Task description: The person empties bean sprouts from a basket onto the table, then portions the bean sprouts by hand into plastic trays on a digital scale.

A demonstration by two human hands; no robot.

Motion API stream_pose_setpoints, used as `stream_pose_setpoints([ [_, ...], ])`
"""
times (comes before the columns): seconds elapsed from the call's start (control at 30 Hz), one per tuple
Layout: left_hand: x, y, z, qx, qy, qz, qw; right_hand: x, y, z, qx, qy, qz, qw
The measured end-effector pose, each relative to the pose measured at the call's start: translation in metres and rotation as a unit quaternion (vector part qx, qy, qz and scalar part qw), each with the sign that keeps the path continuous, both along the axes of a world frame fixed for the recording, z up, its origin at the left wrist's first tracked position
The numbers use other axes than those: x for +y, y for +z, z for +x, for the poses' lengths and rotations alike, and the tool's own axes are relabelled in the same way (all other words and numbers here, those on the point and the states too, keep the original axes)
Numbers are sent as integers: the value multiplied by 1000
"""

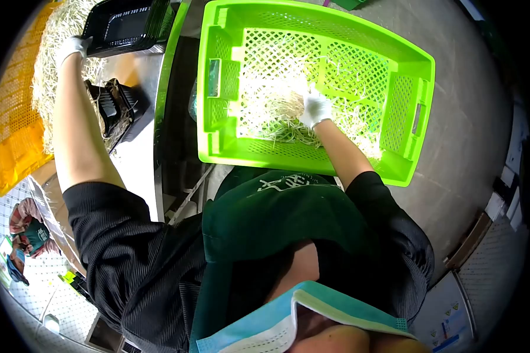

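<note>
My left hand (75, 48), in a white glove, has its fingers closed at the edge of a stack of black plastic trays (126, 28) at the upper left. Inside the bright green crate (221, 150), my white-gloved right hand (317, 109) closes on a clump of pale, thin sprouts (284, 106); glare washes out part of it. More loose sprouts are scattered over the perforated crate floor. Below the stack, several black trays (109, 109) lie at angles with stray strands in them.
A large heap of pale strands (53, 76) fills an orange crate (12, 141) at the far left. The trays stand on a metal table (144, 117). Another person (34, 232) in a green apron is at the lower left. Grey floor (465, 112) shows at right.
</note>
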State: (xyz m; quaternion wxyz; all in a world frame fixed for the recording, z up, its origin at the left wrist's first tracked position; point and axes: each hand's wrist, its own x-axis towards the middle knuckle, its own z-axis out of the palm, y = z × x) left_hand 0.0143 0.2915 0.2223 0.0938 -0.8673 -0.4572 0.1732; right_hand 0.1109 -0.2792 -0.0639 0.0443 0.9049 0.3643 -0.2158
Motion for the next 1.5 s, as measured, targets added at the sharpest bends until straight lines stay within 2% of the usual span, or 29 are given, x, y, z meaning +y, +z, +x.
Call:
stream_pose_setpoints([
  [0.03, -2, 11, 0, 6, -18, 0, 1000, 1, 19, 5, 136, -48, 23, 989],
  [0.1, -33, 41, 6, 25, 18, 21, 999, 1, 37, 18, 138, 6, 21, 990],
  [0.17, -63, 67, 6, -80, 34, 89, 992, -3, 48, 37, 139, 122, 13, 983],
  [0.2, -23, 69, -10, -189, -1, 1, 982, -6, 50, 45, 139, 180, 9, 974],
  [0.23, 16, 72, -26, -293, -37, -86, 951, -11, 51, 52, 138, 236, 6, 962],
  [0.27, 1, 87, -33, -419, -26, -126, 899, -26, 38, 54, 41, 259, 173, 949],
  [0.3, -16, 104, -40, -536, -14, -164, 828, -34, 44, 58, 40, 259, 173, 949],
  [0.33, -36, 117, -47, -613, -12, -180, 769, -42, 60, 62, 38, 250, 210, 945],
  [0.4, -75, 138, -58, -676, -43, -181, 713, -48, 117, 63, 23, 259, 224, 939],
  [0.57, -201, 130, -33, -652, -186, -178, 713, -74, 219, 60, 122, 191, 275, 934],
  [0.63, -288, 75, -2, -575, -174, -265, 754, -77, 254, 53, 167, 174, 321, 916],
  [0.67, -349, 63, 17, -485, -246, -116, 831, -75, 253, 54, 54, 237, 306, 921],
  [0.7, -366, 14, 30, -530, -347, -181, 752, -74, 254, 50, 47, 239, 304, 921],
  [0.73, -392, -34, 36, -496, -301, -231, 781, -72, 255, 46, 63, 181, 316, 929],
  [0.77, -432, -38, 37, -478, -100, -432, 759, -69, 250, 44, 64, 161, 348, 921],
  [0.8, -452, -60, 39, -496, -49, -489, 716, -67, 245, 43, 66, 141, 381, 911],
  [0.83, -468, -88, 37, -508, 4, -544, 668, -65, 241, 42, -118, 133, 186, 966],
  [0.9, -493, -134, 35, -612, 104, -613, 488, -63, 224, 34, -181, 147, 201, 951],
  [0.93, -500, -117, 31, -585, 190, -684, 392, -58, 188, 36, -167, 113, 239, 950],
  [0.97, -505, -110, 29, -590, 173, -719, 324, -52, 185, 29, -168, 117, 239, 949],
  [1.07, -497, -119, 25, -586, 166, -748, 264, -45, 189, 20, -118, 140, 249, 951],
  [1.1, -496, -123, 25, -583, 187, -762, 212, -43, 194, 19, -107, 151, 243, 952],
  [1.13, -495, -128, 24, -579, 207, -773, 157, -44, 197, 25, -140, 286, 268, 909],
  [1.23, -497, -120, 19, -580, 289, -744, 163, -70, 197, 40, 88, 199, 423, 880],
  [1.27, -494, -123, 16, -583, 263, -741, 204, -72, 209, 45, 144, 154, 368, 906],
  [1.3, -492, -123, 15, -586, 263, -739, 202, -72, 221, 48, 197, 107, 310, 924],
  [1.37, -489, -127, 9, -584, 274, -743, 175, -65, 225, 39, 121, 131, 238, 955],
  [1.43, -483, -131, 1, -599, 223, -749, 175, -57, 211, 31, 70, 133, 286, 946],
  [1.5, -474, -122, -10, -605, 285, -719, 190, -52, 234, 26, 20, 195, 348, 917],
])
